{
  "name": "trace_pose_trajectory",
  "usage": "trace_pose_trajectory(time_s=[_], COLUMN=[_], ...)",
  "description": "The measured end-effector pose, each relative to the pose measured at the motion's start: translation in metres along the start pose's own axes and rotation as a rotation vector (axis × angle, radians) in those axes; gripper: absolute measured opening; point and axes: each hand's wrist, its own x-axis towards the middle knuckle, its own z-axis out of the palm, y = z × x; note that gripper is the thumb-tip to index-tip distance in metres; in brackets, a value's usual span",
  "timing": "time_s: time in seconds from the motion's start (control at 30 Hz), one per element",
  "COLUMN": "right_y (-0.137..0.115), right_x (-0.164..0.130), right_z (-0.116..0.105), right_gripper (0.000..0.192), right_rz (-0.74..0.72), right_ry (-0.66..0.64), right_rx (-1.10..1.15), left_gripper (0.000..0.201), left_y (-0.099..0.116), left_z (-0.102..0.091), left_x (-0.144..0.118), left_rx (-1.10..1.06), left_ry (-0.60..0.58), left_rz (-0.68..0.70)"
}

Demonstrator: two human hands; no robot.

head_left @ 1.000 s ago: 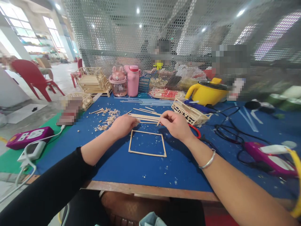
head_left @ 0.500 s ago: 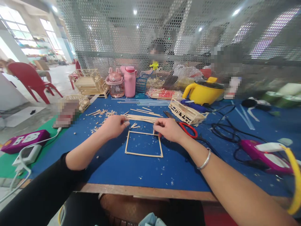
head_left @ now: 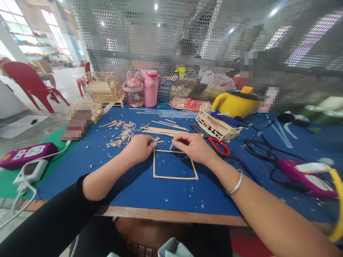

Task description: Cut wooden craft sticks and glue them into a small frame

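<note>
A rectangular frame of thin wooden sticks (head_left: 175, 177) lies flat on the blue tabletop. My left hand (head_left: 140, 148) is closed, its thumb and fingertips pressed together at the frame's far left corner; what they hold, if anything, is hidden. Above the frame's far side, my right hand (head_left: 195, 146) pinches a short wooden stick (head_left: 171, 145) that tilts downward. Several short cut sticks (head_left: 159, 141) lie just beyond the left fingertips. Behind them is a bundle of long wooden sticks (head_left: 163, 132).
Wood scraps (head_left: 125, 132) litter the left. Red-handled scissors (head_left: 219, 146) and a small stick-built model (head_left: 217, 125) lie right. Beyond stand a yellow pot (head_left: 235, 103) and a pink flask (head_left: 151, 89). Black cables run near a purple power strip (head_left: 302, 175); a phone (head_left: 76, 125) lies left.
My left hand has moved right to the frame's far left corner. The frame has shifted slightly right and turned a little. My right hand still pinches the short stick, now more in view.
</note>
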Motion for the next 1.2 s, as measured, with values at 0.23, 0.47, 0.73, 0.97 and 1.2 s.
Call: trace_pose_trajectory(time_s=[0.23, 0.47, 0.73, 0.97, 1.2], right_y=[-0.016, -0.010, -0.010, -0.010, -0.009], right_x=[0.021, 0.022, 0.020, 0.019, 0.019], right_z=[0.030, 0.038, 0.039, 0.041, 0.043], right_gripper=[0.015, 0.017, 0.017, 0.018, 0.018], right_rz=[-0.159, -0.142, -0.177, -0.186, -0.186], right_ry=[-0.053, -0.083, -0.115, -0.118, -0.132], right_rx=[-0.055, -0.037, -0.060, -0.069, -0.052], left_gripper=[0.033, 0.019, 0.022, 0.022, 0.024], left_y=[-0.031, -0.026, -0.027, -0.025, -0.023], left_z=[-0.009, -0.003, -0.001, 0.002, 0.004], left_x=[0.003, 0.002, 0.005, 0.005, 0.004], left_rx=[-0.145, -0.100, -0.068, -0.040, 0.055], left_ry=[-0.013, -0.093, -0.131, -0.102, -0.059], left_rz=[-0.043, 0.050, 0.104, 0.122, 0.198])
